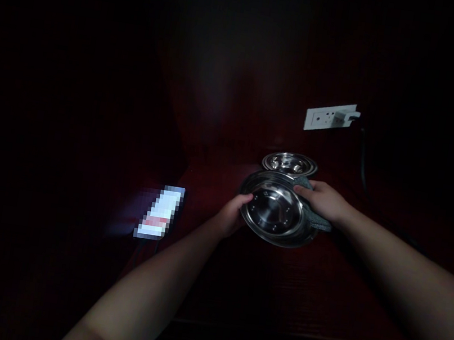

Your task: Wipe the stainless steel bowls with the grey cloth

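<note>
The glowing screen [160, 212] is pixelated; the grey cloth [321, 223] is mostly hidden, perhaps behind the plate [276, 208].

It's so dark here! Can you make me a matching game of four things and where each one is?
1 held steel dish
2 second steel dish
3 grey cloth
4 socket strip

A highest up, a plug in it
B under the right hand
C left hand grips its left rim
D on the table, behind the other dish

Pairs: 1-C, 2-D, 3-B, 4-A
</note>
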A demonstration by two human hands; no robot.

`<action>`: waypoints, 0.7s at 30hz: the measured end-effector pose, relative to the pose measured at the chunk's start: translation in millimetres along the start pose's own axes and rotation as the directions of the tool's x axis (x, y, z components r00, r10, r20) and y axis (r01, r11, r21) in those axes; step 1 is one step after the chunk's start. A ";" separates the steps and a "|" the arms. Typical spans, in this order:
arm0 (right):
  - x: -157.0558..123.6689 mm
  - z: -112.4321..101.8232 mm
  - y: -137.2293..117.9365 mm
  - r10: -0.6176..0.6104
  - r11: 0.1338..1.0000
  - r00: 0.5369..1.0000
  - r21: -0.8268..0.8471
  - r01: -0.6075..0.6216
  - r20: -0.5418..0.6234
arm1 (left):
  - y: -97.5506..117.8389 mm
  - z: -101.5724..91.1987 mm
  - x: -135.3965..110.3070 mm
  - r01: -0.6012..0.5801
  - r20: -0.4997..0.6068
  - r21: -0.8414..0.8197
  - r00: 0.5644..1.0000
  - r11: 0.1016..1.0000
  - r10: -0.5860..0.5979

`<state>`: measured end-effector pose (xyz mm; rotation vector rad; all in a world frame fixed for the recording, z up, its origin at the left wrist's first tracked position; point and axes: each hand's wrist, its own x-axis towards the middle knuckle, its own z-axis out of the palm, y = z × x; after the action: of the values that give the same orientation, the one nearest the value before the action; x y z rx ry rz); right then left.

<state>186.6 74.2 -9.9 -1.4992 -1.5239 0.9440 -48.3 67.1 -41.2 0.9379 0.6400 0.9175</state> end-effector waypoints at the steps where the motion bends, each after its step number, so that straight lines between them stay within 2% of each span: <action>1: -0.2 -0.2 -0.2 0.002 1.000 1.000 0.009 -0.002 0.004 | -0.1 -1.0 0.5 0.002 -0.001 -0.002 1.000 1.000 -0.002; 14: -1.3 -0.9 0.6 0.039 0.991 0.997 0.126 -0.047 0.062 | -0.9 -2.8 1.3 0.062 0.034 0.023 0.997 0.998 -0.063; 21: 3.3 1.7 8.3 -0.016 0.998 0.998 0.065 0.012 0.061 | 0.4 10.0 -4.2 -0.041 0.109 -0.003 0.993 0.999 0.041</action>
<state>188.5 77.8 -18.0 -1.4242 -1.5306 1.0307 -42.5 59.6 -35.9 0.9967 0.5296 0.8959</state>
